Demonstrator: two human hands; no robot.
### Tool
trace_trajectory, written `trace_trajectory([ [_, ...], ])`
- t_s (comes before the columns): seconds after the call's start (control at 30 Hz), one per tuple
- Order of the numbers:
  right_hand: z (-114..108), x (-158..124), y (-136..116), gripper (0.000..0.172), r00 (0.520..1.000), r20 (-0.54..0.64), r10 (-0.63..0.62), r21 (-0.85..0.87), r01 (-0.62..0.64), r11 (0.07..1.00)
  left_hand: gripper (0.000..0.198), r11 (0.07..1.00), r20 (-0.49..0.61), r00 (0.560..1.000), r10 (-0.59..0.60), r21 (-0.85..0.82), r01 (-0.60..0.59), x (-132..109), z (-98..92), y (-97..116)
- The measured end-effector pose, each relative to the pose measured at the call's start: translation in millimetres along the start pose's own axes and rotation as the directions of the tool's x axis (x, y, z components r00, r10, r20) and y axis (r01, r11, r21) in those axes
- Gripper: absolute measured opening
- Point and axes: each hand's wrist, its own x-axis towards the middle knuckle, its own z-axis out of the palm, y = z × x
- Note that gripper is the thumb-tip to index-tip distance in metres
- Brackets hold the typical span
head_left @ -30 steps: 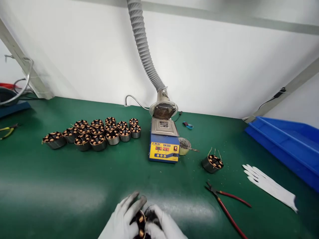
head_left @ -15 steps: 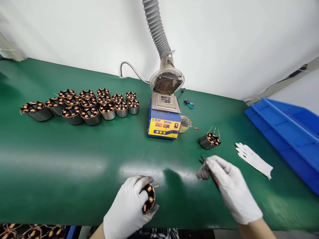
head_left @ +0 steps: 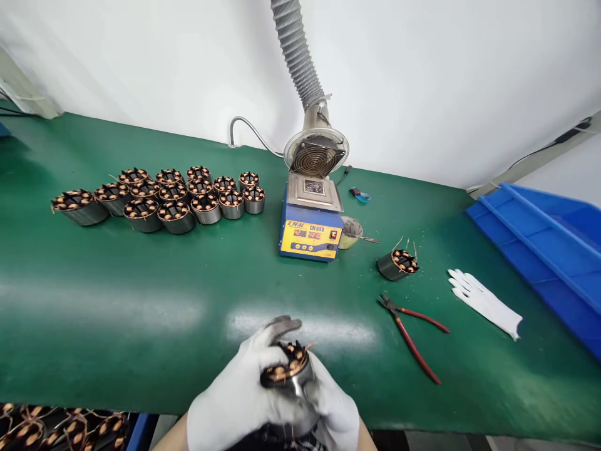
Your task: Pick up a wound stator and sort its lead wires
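Both my gloved hands close around one motor stator, a metal cylinder with copper coils, at the bench's near edge. My left hand wraps its left side, thumb raised over the top. Its right side is cupped by my right hand. Red-handled pliers lie on the green mat to the right, untouched. A single stator with upright wire leads sits beyond them.
Several stators stand grouped at the back left. A blue and yellow solder pot sits centre under a grey fume hose. A spare white glove and blue bins are at the right. More stators lie below the bench edge.
My right hand left the pliers and came back to the stator, so both hands hold it now. The stator has turned coil-end up.
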Motion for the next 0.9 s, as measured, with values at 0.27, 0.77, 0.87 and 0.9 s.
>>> trace_trajectory([
  [0.27, 52.7, -4.7, 15.4, 0.059, 0.935, 0.354, 0.020, 0.534, -0.220, 0.817, 0.042, 0.799, -0.238, 0.835, -0.497, -0.501, 0.332, 28.2, -15.9, 19.9],
  [0.77, 59.0, -8.5, 30.5, 0.050, 0.769, 0.522, -0.369, 0.852, -0.449, 0.269, 0.101, 0.896, 0.299, 0.871, -0.389, -0.097, 0.433, 20.3, -19.1, 18.7],
  [0.87, 61.9, -8.7, 28.9, 0.031, 0.869, 0.489, 0.080, 0.797, -0.482, 0.364, 0.051, 0.673, 0.138, 0.847, -0.514, -0.548, 0.497, 35.1, -17.6, 33.6],
  [0.9, 62.4, -8.6, 29.0, 0.038, 0.868, 0.421, 0.263, 0.770, -0.496, 0.403, 0.041, 0.538, 0.075, 0.734, -0.675, -0.631, 0.559, 38.7, -17.0, 36.7],
])
